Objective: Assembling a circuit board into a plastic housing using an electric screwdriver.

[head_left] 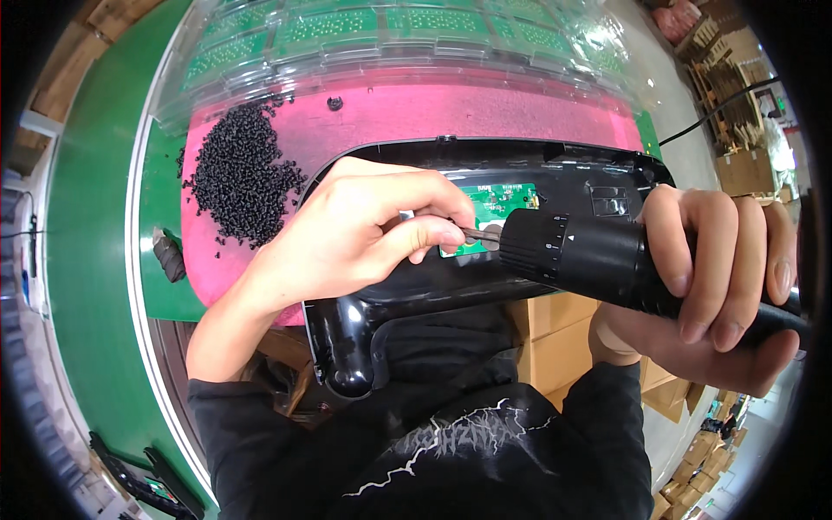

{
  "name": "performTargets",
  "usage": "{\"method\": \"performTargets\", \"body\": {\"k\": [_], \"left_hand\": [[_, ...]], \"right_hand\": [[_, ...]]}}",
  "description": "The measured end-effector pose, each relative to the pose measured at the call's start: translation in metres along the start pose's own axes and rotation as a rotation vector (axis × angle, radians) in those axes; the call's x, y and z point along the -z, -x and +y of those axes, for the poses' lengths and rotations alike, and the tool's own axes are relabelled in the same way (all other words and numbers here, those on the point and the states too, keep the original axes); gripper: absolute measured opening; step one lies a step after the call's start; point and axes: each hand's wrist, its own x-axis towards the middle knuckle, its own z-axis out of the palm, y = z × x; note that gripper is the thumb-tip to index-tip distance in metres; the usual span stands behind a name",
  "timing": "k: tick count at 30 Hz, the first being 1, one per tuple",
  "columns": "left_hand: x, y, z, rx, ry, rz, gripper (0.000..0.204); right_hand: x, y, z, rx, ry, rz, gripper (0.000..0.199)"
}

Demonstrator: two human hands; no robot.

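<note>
A black electric screwdriver (598, 251) lies nearly level, with my right hand (719, 269) wrapped round its body. Its bit points left, to the fingertips of my left hand (373, 221). Thumb and forefinger of that hand are pinched together at the bit's end; whether a small screw sits between them is hidden. Beneath both hands rests a glossy black plastic housing (416, 290), hollow side up. A green circuit board (507, 198) lies inside it, partly covered by my left fingers and the screwdriver.
To the left a heap of small black screws (243, 178) is spread on the pink mat (390, 113), and one black piece (334, 103) lies apart. Clear plastic trays of green boards (416, 35) stand behind. A dark wrapped roll (169, 256) is on the green table (104, 217).
</note>
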Motion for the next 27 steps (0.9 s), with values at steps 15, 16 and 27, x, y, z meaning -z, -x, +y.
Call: {"method": "performTargets", "body": {"k": [15, 16, 27], "left_hand": [[-0.001, 0.001, -0.005, 0.111, -0.286, 0.265, 0.007], [-0.002, 0.0, -0.003, 0.156, -0.242, 0.265, 0.005], [0.001, -0.001, 0.007, 0.165, -0.492, 0.253, 0.021]], "right_hand": [[0.027, -0.006, 0.032, -0.247, 0.409, -0.033, 0.035], [0.027, -0.006, 0.034, -0.248, 0.418, -0.031, 0.035], [0.027, -0.026, 0.043, -0.357, 0.599, -0.262, 0.034]]}}
